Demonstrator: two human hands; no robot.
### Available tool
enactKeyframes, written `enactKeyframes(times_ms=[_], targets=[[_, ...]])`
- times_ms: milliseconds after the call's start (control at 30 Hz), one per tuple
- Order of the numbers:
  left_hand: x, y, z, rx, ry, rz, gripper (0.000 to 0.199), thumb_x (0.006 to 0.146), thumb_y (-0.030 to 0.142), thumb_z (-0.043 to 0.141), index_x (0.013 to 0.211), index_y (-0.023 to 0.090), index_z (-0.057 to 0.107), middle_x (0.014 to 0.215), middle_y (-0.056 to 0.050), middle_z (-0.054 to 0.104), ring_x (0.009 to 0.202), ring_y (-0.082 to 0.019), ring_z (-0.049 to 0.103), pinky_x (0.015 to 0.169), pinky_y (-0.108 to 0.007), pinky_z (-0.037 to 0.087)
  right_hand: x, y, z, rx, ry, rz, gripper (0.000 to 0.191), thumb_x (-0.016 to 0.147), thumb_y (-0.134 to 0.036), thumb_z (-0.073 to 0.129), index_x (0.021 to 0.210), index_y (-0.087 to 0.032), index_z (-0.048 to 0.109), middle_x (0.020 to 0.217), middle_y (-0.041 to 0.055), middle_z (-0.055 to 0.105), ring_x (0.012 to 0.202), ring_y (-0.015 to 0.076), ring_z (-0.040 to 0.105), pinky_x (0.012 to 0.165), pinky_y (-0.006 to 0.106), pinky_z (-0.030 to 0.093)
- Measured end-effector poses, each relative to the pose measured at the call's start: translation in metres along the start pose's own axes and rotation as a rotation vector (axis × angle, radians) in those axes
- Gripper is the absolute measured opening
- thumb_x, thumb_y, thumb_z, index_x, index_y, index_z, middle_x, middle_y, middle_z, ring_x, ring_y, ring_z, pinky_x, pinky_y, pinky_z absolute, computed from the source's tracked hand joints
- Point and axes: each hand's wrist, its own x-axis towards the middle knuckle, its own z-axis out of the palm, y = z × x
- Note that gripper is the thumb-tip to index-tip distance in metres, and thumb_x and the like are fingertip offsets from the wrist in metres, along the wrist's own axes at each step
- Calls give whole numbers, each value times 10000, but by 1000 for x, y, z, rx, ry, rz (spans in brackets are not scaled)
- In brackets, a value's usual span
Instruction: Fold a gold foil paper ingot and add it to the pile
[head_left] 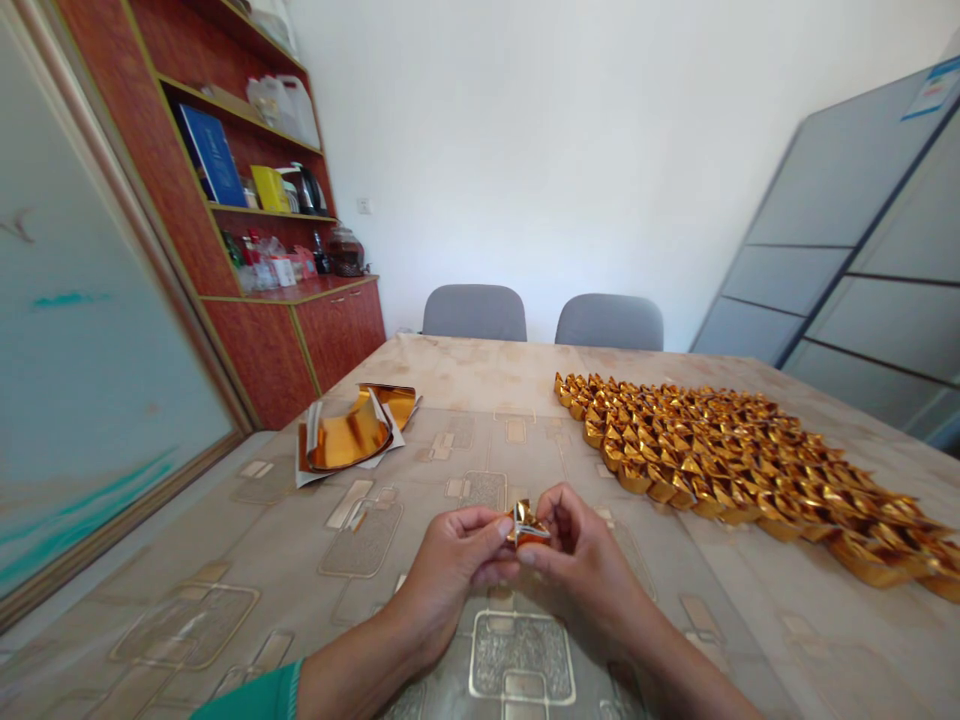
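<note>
Between my two hands, above the front middle of the table, is a small folded piece of gold foil paper [527, 522] with a pale edge showing. My left hand [466, 545] pinches its left side between thumb and fingers. On the other side, my right hand [574, 545] grips it with thumb and curled fingers. Beyond the left hand lies a stack of gold foil sheets [352, 438], curled, with white undersides. Rows of folded gold paper ingots [697, 450] cover the right part of the table.
A patterned cover lies over the table [465, 420]. Two grey chairs [475, 312] stand at its far edge. Along the left is a red-brown shelf unit [277, 330] with bottles, a kettle and boxes; at right stands a grey refrigerator [795, 210].
</note>
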Motion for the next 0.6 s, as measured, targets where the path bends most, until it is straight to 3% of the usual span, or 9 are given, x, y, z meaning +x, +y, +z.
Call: enactKeyframes(times_ms=[200,400,600], targets=[[-1,-6,0,-78,-4,30,218,686,328,747,755,131,683,749,-32,667,653,-89,597,647,-217,514,-1,-4,1,167,-27,81,331,737,-481,641,746,-210,451,658,-30,518,574,95,456,514,220,342],[-2,-5,-1,104,3,29,229,689,349,733,766,135,702,743,-24,660,637,-92,574,603,-213,483,0,-4,-2,211,41,91,374,658,-453,735,667,-201,458,586,-59,464,536,73,390,493,209,294],[1,-5,-1,193,-5,59,226,670,335,739,709,118,688,634,-29,664,557,-97,557,557,-213,438,-1,-7,-2,227,12,102,365,656,-446,742,650,-199,473,610,-22,570,549,93,476,507,220,337]])
